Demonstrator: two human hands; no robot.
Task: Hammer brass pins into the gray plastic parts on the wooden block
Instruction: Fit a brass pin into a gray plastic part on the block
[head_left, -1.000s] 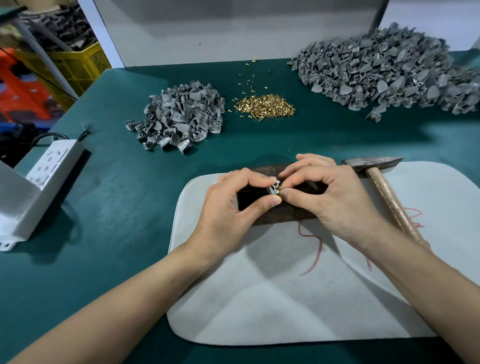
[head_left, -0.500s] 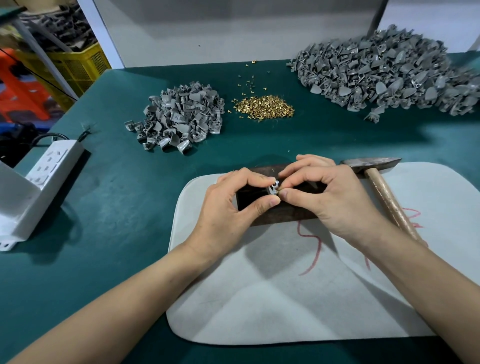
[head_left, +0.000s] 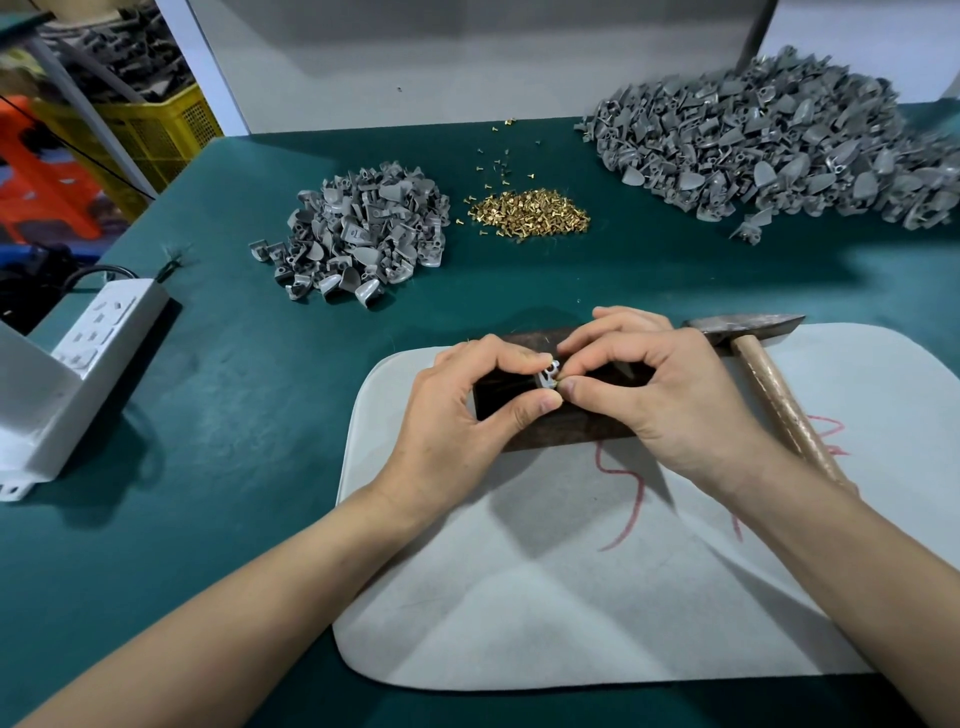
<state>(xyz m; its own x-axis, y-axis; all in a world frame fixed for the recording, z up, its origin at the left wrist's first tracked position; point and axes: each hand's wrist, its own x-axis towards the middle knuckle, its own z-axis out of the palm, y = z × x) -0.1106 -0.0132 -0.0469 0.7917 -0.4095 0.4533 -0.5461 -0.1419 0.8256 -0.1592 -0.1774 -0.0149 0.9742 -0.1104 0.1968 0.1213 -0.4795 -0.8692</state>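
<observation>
**Setting one part; hammering not begun**

My left hand (head_left: 457, 410) and right hand (head_left: 670, 405) are both pinching a part (head_left: 549, 375) on the block (head_left: 550, 428), mid-frame. The hammer (head_left: 769, 374) is lying unheld at right. Farther up, pins (head_left: 530, 214) and a big heap (head_left: 769, 140) are waiting.

The teal surface (head_left: 234, 415) carries a white mat (head_left: 571, 597) at its near side. Farther back lie a small heap of gray parts (head_left: 363, 239), a pile of brass pins (head_left: 530, 213) beside it, and a large heap of gray parts (head_left: 769, 145) at the right. A power strip (head_left: 104, 322) lies at the left.
</observation>
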